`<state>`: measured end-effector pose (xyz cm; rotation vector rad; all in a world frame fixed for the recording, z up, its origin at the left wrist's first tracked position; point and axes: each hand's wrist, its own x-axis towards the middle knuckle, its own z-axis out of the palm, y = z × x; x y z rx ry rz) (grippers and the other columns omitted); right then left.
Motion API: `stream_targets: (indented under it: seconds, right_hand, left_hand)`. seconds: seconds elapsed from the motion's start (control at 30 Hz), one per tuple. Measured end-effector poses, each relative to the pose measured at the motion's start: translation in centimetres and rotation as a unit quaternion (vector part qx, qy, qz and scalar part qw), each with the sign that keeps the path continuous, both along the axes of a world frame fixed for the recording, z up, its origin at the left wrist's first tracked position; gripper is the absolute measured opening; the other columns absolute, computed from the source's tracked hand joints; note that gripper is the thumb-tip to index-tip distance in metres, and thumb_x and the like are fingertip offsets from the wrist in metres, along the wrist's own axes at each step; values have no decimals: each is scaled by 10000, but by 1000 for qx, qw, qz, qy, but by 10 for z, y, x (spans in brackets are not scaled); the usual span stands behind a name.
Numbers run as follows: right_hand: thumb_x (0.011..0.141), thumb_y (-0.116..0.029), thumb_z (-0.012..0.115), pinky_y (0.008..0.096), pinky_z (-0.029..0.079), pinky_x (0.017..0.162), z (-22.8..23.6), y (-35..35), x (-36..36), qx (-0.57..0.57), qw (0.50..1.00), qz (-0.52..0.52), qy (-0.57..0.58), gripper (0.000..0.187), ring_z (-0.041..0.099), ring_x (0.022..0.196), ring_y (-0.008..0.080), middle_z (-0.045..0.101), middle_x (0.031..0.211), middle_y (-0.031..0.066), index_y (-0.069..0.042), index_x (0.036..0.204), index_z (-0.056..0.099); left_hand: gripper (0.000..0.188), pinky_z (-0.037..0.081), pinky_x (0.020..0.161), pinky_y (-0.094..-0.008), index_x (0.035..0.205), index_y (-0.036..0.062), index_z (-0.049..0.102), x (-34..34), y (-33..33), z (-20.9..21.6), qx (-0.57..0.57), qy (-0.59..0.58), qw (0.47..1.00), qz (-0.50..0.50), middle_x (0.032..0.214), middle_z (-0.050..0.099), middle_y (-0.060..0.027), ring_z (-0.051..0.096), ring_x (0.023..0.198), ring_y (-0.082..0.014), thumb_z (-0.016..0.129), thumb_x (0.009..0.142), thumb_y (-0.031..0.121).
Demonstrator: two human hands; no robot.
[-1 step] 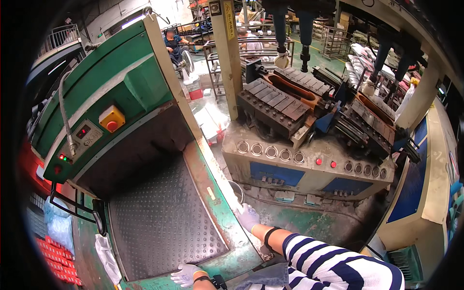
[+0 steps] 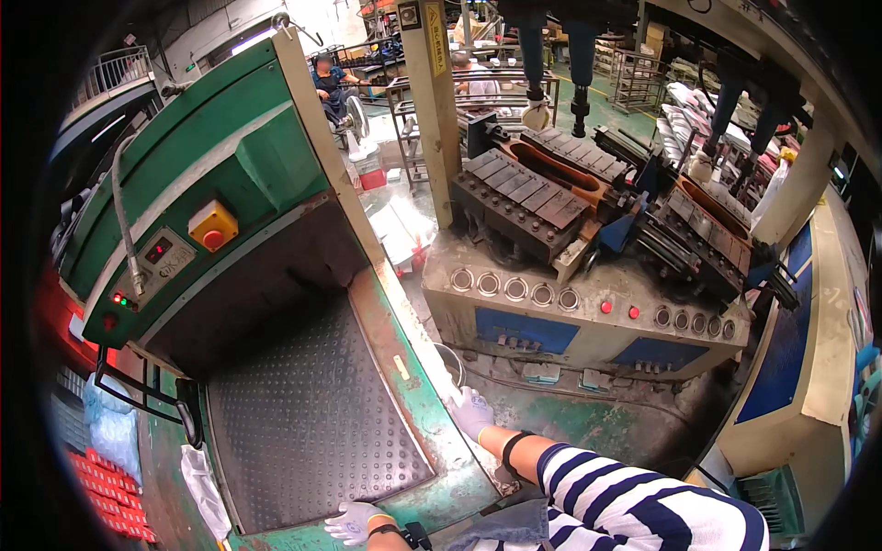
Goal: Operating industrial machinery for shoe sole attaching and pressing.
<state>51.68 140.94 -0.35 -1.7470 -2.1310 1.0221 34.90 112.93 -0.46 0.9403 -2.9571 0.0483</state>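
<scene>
Mat (image 2: pixel 308 422) in machine (image 2: pixel 418 413); console (image 2: pixel 593 321) to right; plastic bags (image 2: pixel 112 427) left.

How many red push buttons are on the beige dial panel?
2: left red push button nearer the left row of round dials, right red push button nearer the right row.

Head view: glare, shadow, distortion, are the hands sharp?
Head view: glare bleaches the pale patch left of the beige post; head view: deep shadow over the far end of the dimpled mat; head view: fisheye bows the green machine, corners go black; head view: left hand and right hand show no obvious motion blur.
</scene>
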Motion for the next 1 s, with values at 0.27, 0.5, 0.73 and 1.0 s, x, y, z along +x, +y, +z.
stream_targets:
  seconds: [0.27,0.5,0.73,1.0]
  right_hand:
    - [941,-561,496,524,482,938,2,0,0,-7,1000,-1,-8,554,601,1141,384,597,1240,189,-87,1227,526]
    - [943,-581,482,532,477,943,4,0,0,-11,1000,-2,-5,585,595,1154,390,593,1255,194,-81,1242,528]
    - [944,-588,476,531,473,948,6,1,1,-32,999,1,-15,604,587,1164,390,587,1262,197,-76,1261,522]
    - [945,-586,476,530,476,944,3,1,1,-14,1000,5,-5,603,589,1157,389,587,1255,198,-70,1255,522]
  left_hand:
    - [642,196,1205,-511,1545,121,335,-2,-2,-7,1,-5,1000,0,1624,298,-51,263,1501,-266,349,1004,467]
    - [626,211,1186,-514,1538,130,359,-2,-1,-10,-28,-3,1000,0,1620,312,-37,303,1483,-264,320,1016,475]
    - [631,200,1194,-511,1545,123,334,0,0,-5,-15,-10,1000,-2,1634,277,-53,279,1493,-263,312,1020,473]
    - [629,197,1198,-499,1550,115,316,0,0,0,-1,-14,1000,-3,1635,273,-66,267,1498,-256,305,1020,454]
